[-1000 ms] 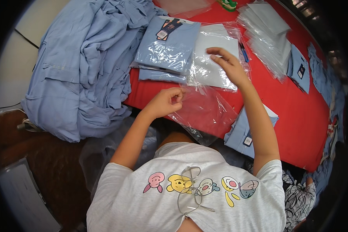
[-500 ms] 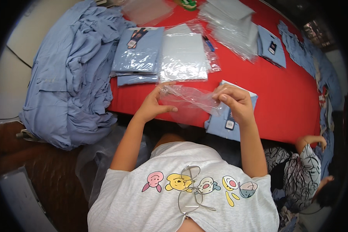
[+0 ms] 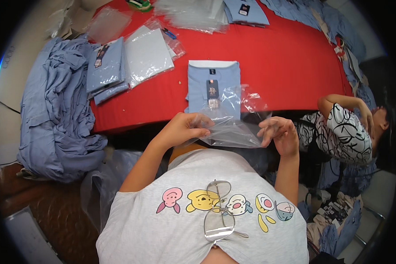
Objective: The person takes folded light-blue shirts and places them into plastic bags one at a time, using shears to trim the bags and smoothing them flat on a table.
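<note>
A clear plastic bag (image 3: 233,134) stretches between my two hands, just in front of the table edge. My left hand (image 3: 187,128) pinches its left side between thumb and fingers. At its right side, the curled fingers of my right hand (image 3: 280,134) hold the film. Beyond the bag, a folded light blue shirt (image 3: 196,86) with a white card at its top and a dark hang tag (image 3: 212,89) lies on the red table (image 3: 286,57). The upper part of the bag overlaps the shirt's lower end in view.
To the left are bagged blue shirts (image 3: 105,66), a bagged white sheet (image 3: 147,57) and a heap of blue garments (image 3: 53,110). Clear bags (image 3: 189,15), a blue pen (image 3: 169,33) and more folded shirts (image 3: 246,13) lie farther back. Another person (image 3: 347,127) is at the right.
The view has shifted right. The bag, earlier bunched between my hands, is now spread wider and lower, and the tagged shirt appears nearer the middle.
</note>
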Demonstrator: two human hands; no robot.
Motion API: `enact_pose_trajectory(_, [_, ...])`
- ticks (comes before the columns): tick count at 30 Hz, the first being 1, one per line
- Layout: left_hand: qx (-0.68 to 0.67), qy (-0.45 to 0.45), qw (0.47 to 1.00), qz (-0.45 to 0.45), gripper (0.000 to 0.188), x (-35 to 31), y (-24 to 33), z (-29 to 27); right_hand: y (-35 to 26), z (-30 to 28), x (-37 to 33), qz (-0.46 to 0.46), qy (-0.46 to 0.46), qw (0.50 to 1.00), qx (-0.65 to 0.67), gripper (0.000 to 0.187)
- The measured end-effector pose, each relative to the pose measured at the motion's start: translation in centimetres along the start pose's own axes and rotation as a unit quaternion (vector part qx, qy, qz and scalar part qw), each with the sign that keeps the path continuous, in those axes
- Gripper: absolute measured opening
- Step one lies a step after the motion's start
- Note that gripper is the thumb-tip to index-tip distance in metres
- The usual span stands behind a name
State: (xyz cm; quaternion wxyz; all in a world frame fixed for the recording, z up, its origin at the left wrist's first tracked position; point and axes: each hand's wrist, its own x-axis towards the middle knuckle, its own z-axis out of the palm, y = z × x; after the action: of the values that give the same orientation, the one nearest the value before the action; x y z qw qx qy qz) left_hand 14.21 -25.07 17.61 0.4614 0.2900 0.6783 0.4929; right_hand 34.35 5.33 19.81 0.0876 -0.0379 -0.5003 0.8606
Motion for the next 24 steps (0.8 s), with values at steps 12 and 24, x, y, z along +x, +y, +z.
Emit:
enact_pose_trajectory(12, [0.021, 0.024, 0.999, -0.044, 0.035, -0.3, -10.1, 8.6, 2.3, -3.4, -6.4, 0.219, -0.030, 0.928, -0.299, 0.023])
enact_pose_trajectory(24, [0.124, 0.026, 0.992, 0.002, 0.063, -1.1, -12.0, 7.3, 10.7, 0.2, 0.1, 0.106, -0.250, 0.834, -0.479, 0.011])
